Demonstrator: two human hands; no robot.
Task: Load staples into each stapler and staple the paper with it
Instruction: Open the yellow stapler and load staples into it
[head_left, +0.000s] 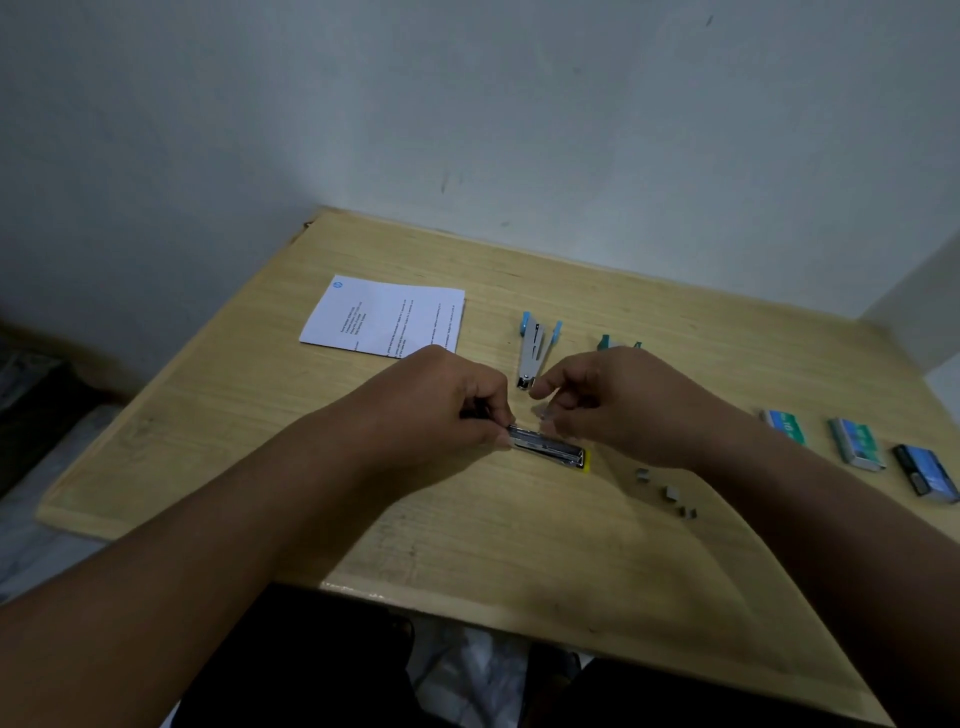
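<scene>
Currently loading: left hand (436, 400) grips the rear of the yellow-tipped chrome stapler (549, 451) lying open on the pale wooden tabletop (467, 545), right hand (613, 400) fingers pinching a short staple strip (545, 413) just above its channel. Next, I'd judge, the strip needs aligning and seating; loose staple bits (670, 491) lie nearby, blue-handled stapler (535, 348) and printed paper sheet (384, 317) beyond.

A paper sheet (383, 318) is lying at upper centre of the table (208, 415), two staplers (535, 351) to its right, staple boxes (857, 444) sitting far right.
</scene>
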